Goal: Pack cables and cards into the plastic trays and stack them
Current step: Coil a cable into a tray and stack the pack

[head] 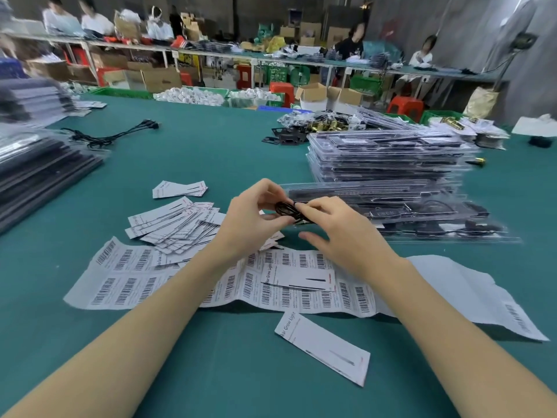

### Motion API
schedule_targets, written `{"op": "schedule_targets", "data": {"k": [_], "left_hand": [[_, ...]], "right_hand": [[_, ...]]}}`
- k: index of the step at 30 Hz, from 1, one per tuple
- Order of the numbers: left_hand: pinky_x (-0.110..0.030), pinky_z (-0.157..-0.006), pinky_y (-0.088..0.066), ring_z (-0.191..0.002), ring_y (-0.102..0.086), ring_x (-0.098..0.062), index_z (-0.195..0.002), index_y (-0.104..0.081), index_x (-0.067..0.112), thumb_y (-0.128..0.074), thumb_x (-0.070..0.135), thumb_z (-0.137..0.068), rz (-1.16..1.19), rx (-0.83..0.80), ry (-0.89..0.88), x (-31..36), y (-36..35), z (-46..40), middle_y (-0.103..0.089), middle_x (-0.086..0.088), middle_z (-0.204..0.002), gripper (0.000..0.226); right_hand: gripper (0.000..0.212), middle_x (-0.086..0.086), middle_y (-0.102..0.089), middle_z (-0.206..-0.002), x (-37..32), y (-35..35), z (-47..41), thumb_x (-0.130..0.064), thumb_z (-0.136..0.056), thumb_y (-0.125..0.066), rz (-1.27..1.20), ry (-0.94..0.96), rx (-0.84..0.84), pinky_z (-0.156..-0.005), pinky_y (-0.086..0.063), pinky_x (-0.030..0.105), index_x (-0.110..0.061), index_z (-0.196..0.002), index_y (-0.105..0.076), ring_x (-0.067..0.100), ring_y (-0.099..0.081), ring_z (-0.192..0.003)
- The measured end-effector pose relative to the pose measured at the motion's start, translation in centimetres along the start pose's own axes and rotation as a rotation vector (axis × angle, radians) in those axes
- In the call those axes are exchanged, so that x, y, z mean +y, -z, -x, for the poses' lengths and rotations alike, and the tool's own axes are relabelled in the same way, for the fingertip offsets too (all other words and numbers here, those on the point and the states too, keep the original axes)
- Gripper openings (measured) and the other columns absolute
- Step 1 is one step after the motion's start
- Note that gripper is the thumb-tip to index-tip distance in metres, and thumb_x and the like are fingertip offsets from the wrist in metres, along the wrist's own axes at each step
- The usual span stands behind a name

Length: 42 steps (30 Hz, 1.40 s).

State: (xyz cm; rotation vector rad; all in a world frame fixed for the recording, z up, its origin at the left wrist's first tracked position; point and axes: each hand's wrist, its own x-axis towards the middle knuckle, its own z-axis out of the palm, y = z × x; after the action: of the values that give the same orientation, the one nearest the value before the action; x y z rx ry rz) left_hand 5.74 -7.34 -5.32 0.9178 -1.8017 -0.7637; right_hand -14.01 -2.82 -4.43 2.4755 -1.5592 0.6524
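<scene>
Card (324, 346) nearest; hands (289, 224) apparently pinch the coiled cable (287, 210) between them.

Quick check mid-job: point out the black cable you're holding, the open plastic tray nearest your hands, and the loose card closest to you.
black cable (287, 210), head view, on the coiled loops between both hands.
plastic tray (391, 206), head view, on its clear top face.
loose card (324, 346), head view, on its white middle.

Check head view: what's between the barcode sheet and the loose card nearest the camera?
Only bare green table. The barcode sheet and near card lie apart, nothing between them.
</scene>
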Motion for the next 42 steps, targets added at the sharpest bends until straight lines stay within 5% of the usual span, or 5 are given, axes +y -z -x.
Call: {"op": "schedule_targets", "data": {"k": [7, 15, 21, 28, 42], "left_hand": [[-0.028, -0.085, -0.059, -0.098, -0.073, -0.015, -0.101, -0.064, 0.013, -0.056, 0.003, -0.098, 0.104, -0.074, 0.161, 0.0, 1.1, -0.8, -0.078, 0.003, -0.099, 0.014], [-0.019, -0.087, -0.056, -0.087, -0.072, -0.006, -0.102, -0.079, 0.016, -0.078, 0.002, -0.082, -0.174, -0.242, -0.104, -0.8, 1.9, -1.3, -0.077, 0.008, -0.093, 0.025], [-0.037, -0.076, -0.056, -0.088, -0.064, -0.012, -0.103, -0.079, 0.022, -0.082, 0.022, -0.083, -0.239, -0.352, -0.107, -1.4, 2.5, -3.2, -0.071, 0.011, -0.108, 0.02], [-0.009, -0.074, -0.037, -0.086, -0.053, -0.008, -0.109, -0.075, 0.021, -0.074, 0.026, -0.09, -0.406, -0.529, -0.282, -1.2, 2.5, -4.5, -0.066, 0.008, -0.106, 0.019], [-0.045, -0.078, -0.053, -0.102, -0.056, -0.026, -0.108, -0.062, 0.006, -0.055, 0.012, -0.1, -0.817, -0.581, -0.727, -0.3, 2.4, -4.9, -0.062, -0.006, -0.107, 0.013]], "right_hand": [[0.031, -0.001, -0.072, -0.114, 0.2, -0.6, 0.4, -0.018, -0.095, -0.067, -0.046, -0.011, 0.095, -0.082, -0.053, 0.042, -0.011, -0.125, -0.07, 0.023, -0.052, -0.099], [0.03, -0.005, -0.073, -0.106, 1.4, -0.6, 0.7, -0.013, -0.091, -0.074, -0.255, -0.035, 0.144, -0.083, -0.045, 0.033, -0.02, -0.119, -0.075, 0.023, -0.053, -0.091], [0.028, -0.001, -0.075, -0.104, 1.4, -1.0, 1.0, -0.01, -0.089, -0.074, -0.143, 0.038, 0.252, -0.079, -0.052, 0.037, -0.011, -0.117, -0.075, 0.026, -0.06, -0.089], [0.029, -0.005, -0.074, -0.101, 1.8, -1.4, 1.3, -0.01, -0.089, -0.075, -0.263, 0.028, 0.286, -0.081, -0.051, 0.038, -0.011, -0.118, -0.075, 0.022, -0.054, -0.093], [0.03, -0.011, -0.073, -0.107, 2.3, -1.0, 1.9, -0.016, -0.091, -0.072, -0.222, 0.11, 0.297, -0.08, -0.049, 0.031, -0.018, -0.121, -0.074, 0.017, -0.049, -0.093]]}}
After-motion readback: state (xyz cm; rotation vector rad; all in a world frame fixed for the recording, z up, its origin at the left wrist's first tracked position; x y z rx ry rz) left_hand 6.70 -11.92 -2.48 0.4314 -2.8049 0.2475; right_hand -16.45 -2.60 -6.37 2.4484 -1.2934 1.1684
